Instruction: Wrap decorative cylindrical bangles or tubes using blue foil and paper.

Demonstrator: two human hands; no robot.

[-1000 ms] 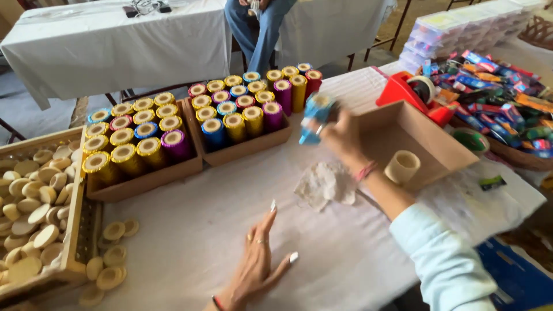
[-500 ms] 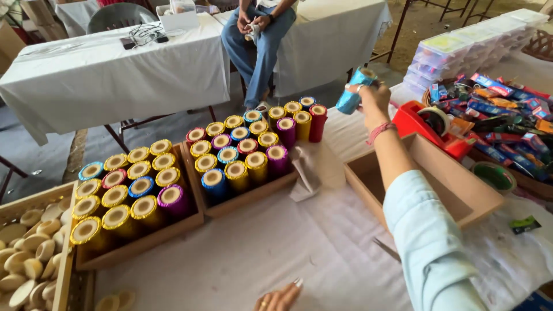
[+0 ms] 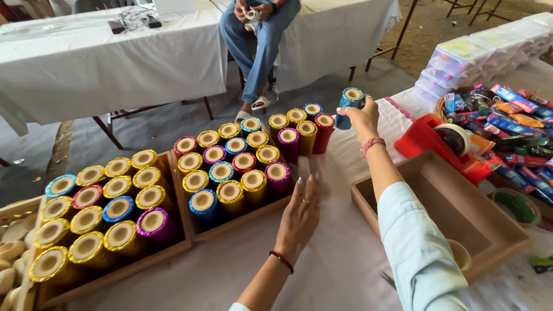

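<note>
Up at the far end of the white-covered table [image 3: 345,270], I have my right hand [image 3: 362,117] raised with its fingers wrapped tight around a blue foil-covered tube [image 3: 349,104], held upright just past the back corner of the nearer wooden tray [image 3: 242,222] and close beside the red tube [image 3: 324,131] standing there. My left hand [image 3: 299,214] lies lower down, fingers spread and straight, gripping nothing, its fingertips resting by the right edge of that tray next to a purple tube [image 3: 277,177]. That tray is packed with upright tubes in gold, blue, pink and purple foil, and a second wooden tray [image 3: 115,276] to its left is filled the same way. On my right sits an open brown box [image 3: 461,213], with a red tape dispenser [image 3: 443,144] just behind it and a heap of colourful small packets [image 3: 512,126] beyond. Across the aisle, a seated person in jeans [image 3: 259,40] is by another white-draped table [image 3: 103,57].
</note>
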